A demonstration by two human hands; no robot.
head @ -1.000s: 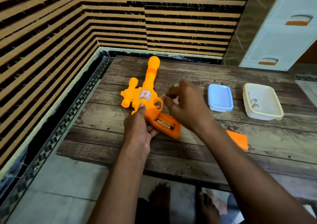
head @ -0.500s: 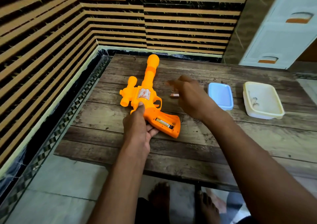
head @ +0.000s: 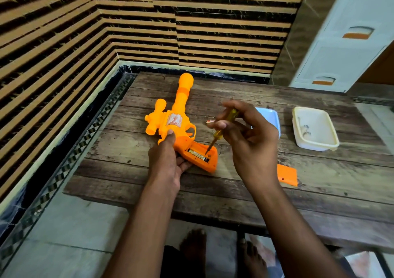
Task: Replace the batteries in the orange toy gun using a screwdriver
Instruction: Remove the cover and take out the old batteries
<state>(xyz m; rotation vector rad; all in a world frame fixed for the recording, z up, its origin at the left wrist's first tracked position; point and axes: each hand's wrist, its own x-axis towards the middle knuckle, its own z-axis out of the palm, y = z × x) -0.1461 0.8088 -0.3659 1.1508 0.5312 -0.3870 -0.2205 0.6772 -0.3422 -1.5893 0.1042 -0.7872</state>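
We work at a worn plank table (head: pixel 234 192) in a corner of striped wall panelling (head: pixel 106 32), white drawers (head: pixel 345 43) at right. Our left hand (head: pixel 166 162) grips the glossy orange toy gun (head: pixel 177 120) lying flat. Our right hand (head: pixel 245 137) pinches a translucent yellow screwdriver (head: pixel 221 128), tip in the open grip compartment by a battery (head: pixel 197 154). The orange cover (head: pixel 287 174) lies near.

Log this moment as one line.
left hand holds orange toy gun | right hand holds yellow screwdriver, tip in open battery compartment | orange cover off
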